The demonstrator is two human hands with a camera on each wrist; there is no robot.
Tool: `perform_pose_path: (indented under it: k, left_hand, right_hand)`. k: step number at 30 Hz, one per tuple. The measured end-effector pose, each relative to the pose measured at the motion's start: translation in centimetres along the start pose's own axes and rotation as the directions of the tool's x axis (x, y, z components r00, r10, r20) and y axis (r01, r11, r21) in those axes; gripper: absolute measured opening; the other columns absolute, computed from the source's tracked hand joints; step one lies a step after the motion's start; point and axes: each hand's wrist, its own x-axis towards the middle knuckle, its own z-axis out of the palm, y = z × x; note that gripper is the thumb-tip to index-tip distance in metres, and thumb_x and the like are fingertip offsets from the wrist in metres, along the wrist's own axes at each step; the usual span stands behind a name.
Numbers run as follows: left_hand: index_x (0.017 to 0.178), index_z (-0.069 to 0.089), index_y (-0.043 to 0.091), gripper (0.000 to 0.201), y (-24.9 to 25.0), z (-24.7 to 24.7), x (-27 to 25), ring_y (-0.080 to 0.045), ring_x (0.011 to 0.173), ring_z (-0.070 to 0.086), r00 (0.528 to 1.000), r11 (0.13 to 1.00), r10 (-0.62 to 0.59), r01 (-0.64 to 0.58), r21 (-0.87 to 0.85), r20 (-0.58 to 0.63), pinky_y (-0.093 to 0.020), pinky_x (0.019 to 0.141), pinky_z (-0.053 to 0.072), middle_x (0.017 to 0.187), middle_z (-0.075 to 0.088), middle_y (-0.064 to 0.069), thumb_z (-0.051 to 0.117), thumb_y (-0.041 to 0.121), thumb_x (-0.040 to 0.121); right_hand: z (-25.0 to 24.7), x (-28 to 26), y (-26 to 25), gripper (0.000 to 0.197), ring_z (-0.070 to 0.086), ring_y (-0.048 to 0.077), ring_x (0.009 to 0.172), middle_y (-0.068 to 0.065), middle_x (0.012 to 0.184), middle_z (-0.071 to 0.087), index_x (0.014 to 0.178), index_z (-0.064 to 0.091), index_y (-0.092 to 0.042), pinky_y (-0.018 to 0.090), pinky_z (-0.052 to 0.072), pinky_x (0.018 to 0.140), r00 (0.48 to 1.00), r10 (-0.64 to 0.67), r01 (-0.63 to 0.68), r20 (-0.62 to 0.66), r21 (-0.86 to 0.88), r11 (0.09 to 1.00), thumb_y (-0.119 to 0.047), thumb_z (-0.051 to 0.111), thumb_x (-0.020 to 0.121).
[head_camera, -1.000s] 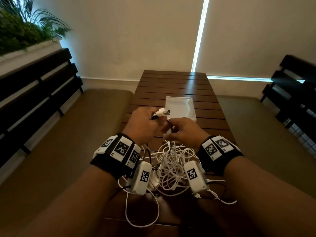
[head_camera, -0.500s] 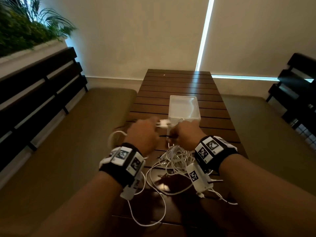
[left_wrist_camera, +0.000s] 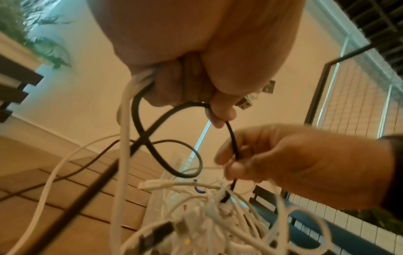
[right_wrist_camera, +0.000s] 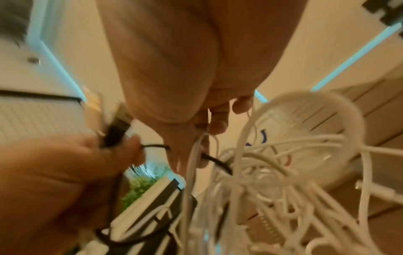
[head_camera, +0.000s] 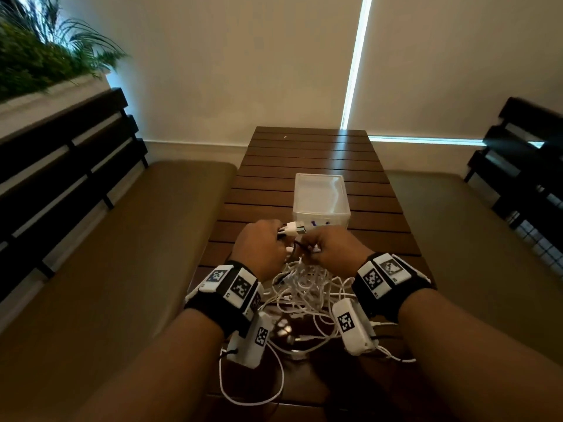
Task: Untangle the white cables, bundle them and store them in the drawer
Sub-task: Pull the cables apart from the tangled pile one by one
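A tangle of white cables (head_camera: 304,284) hangs between my wrists over the wooden table (head_camera: 307,153); it also fills the lower left wrist view (left_wrist_camera: 207,215) and right wrist view (right_wrist_camera: 283,172). My left hand (head_camera: 262,245) grips a white cable, a black cable (left_wrist_camera: 152,141) and their USB plugs (head_camera: 294,230). My right hand (head_camera: 332,248) pinches the black cable and thin white strands just above the tangle (left_wrist_camera: 235,165). The white drawer box (head_camera: 320,197) stands beyond my hands.
Padded benches (head_camera: 122,239) run along both sides of the table, with dark slatted backrests (head_camera: 61,153) behind them. A planter with green plants (head_camera: 36,59) sits at the upper left. One white cable loop (head_camera: 253,391) droops over the table's near edge.
Both hands have stayed close together over the tangle. The left hand drew back towards the right one, and the white loop that stuck out to its left is gone.
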Motion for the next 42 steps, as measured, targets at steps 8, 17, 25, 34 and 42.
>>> perform_pose_path:
  k: [8, 17, 25, 34, 42]
  left_hand:
    - [0.076, 0.064, 0.013, 0.017, -0.1, -0.9, -0.6, -0.029, 0.076, 0.061, 0.999, 0.995, -0.026, 0.023, -0.101, -0.023, -0.032, 0.061, 0.043, 0.079, 0.067, -0.012, 0.059, 0.022, 0.090]
    - [0.085, 0.064, 0.014, 0.020, -1.4, 0.2, -0.3, -0.032, 0.089, 0.063, 0.998, 0.993, -0.044, 0.038, 0.116, 0.049, -0.037, 0.072, 0.050, 0.092, 0.068, -0.011, 0.054, 0.031, 0.090]
    - [0.084, 0.071, 0.009, 0.014, 0.4, -0.6, -0.3, -0.033, 0.070, 0.061, 0.995, 0.971, -0.026, 0.002, -0.238, -0.100, -0.029, 0.058, 0.039, 0.074, 0.068, -0.014, 0.063, 0.019, 0.088]
    - [0.085, 0.071, 0.006, 0.014, -0.2, -0.6, 0.0, -0.018, 0.056, 0.050, 0.994, 0.950, -0.076, 0.048, -0.309, -0.079, -0.025, 0.051, 0.032, 0.067, 0.064, -0.011, 0.063, 0.016, 0.089]
    - [0.080, 0.071, 0.017, 0.010, 0.7, -1.3, 0.3, -0.011, 0.053, 0.048, 0.991, 0.966, -0.012, -0.022, -0.256, -0.130, -0.024, 0.051, 0.034, 0.057, 0.055, 0.006, 0.064, 0.019, 0.087]
  right_hand:
    - [0.5, -0.1, 2.3, 0.024, 0.054, 0.012, 0.095, -0.010, 0.100, 0.060, 0.102, 0.067, -0.025, 0.040, 0.043, 0.096, 0.976, 0.188, -0.165, 0.107, -0.194, 0.967, -0.040, 0.071, 0.083]
    - [-1.3, -0.3, 1.0, 0.017, 0.064, 0.022, 0.080, 0.000, 0.079, 0.066, 0.072, 0.063, -0.024, 0.042, 0.054, 0.080, 0.991, 0.068, -0.062, 0.115, -0.059, 0.996, -0.018, 0.067, 0.087]
    - [-0.6, -0.1, 1.7, 0.006, 0.064, 0.022, 0.086, 0.005, 0.087, 0.067, 0.082, 0.065, -0.015, 0.032, 0.052, 0.076, 0.993, 0.118, -0.114, 0.012, -0.181, 0.977, -0.019, 0.068, 0.085]
    - [-1.2, -0.8, 1.0, 0.045, 0.036, 0.021, 0.130, -0.014, 0.134, 0.049, 0.121, 0.054, -0.043, 0.046, 0.026, 0.099, 0.982, 0.106, -0.159, -0.158, -0.380, 0.911, -0.039, 0.069, 0.078]
    - [-0.9, -0.9, -0.2, 0.026, 0.041, 0.015, 0.115, -0.016, 0.107, 0.057, 0.098, 0.068, -0.037, 0.040, 0.022, 0.091, 0.989, -0.012, -0.053, -0.145, -0.435, 0.899, -0.057, 0.060, 0.084]
